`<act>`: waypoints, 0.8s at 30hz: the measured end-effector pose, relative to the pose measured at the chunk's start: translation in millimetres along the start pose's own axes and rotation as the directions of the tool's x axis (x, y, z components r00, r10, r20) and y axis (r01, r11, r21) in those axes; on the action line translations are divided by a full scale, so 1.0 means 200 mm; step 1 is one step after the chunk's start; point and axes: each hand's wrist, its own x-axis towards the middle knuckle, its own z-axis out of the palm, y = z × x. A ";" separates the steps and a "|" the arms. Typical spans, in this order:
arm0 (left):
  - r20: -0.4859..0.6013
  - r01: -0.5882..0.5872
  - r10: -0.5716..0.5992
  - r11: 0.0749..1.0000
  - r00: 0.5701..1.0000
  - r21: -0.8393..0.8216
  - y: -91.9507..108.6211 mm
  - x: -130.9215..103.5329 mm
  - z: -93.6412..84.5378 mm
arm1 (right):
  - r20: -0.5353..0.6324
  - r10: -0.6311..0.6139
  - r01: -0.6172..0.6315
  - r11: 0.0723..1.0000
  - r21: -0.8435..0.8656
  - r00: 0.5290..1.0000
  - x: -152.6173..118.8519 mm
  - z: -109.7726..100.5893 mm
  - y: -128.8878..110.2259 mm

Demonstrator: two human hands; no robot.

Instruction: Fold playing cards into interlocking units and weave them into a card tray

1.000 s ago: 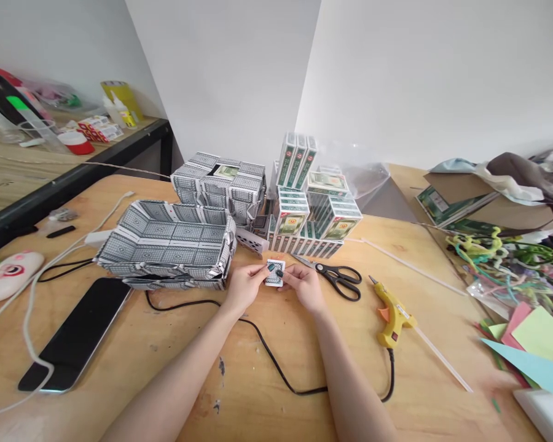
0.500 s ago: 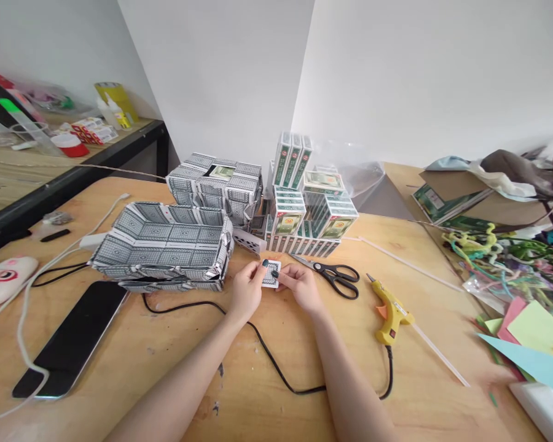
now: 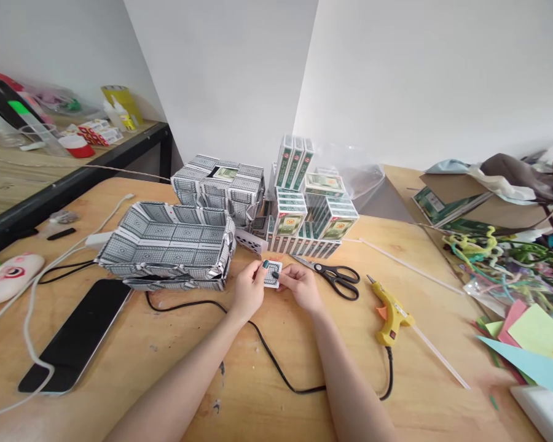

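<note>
A playing card [image 3: 271,274] with a patterned grey back is pinched between both hands, just above the wooden table. My left hand [image 3: 249,285] grips its left edge, dark-painted thumbnail on top. My right hand [image 3: 301,287] closes on its right edge, thumb also on top. Left of the hands sits an open box made of playing cards [image 3: 166,239], and behind it a second card-built box [image 3: 219,187]. A loose playing card [image 3: 249,241] leans near the open box's right end. Black-handled scissors [image 3: 336,276] lie right beside my right hand.
Stacked card packs [image 3: 304,209] stand at the back. On the right lie a yellow glue gun [image 3: 391,316] with a glue stick, coloured paper [image 3: 532,344] and pipe cleaners [image 3: 520,258]. A phone [image 3: 76,337] and white cables are at left; a black cord [image 3: 276,368] passes under my arms.
The view has shifted very slightly, so things at the left sit a little farther right. Both hands keep hold of the playing card in nearly the same place.
</note>
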 end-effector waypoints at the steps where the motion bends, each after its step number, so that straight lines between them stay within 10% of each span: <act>1: -0.004 -0.006 0.006 1.000 1.000 0.010 0.00 0.00 0.00 | -0.002 -0.002 0.002 1.000 -0.002 1.000 0.00 0.00 0.00; 24: -0.001 0.099 -0.099 0.995 0.995 -0.028 -0.02 0.00 -0.01 | -0.123 -0.053 0.058 0.997 0.041 0.991 0.00 0.02 -0.01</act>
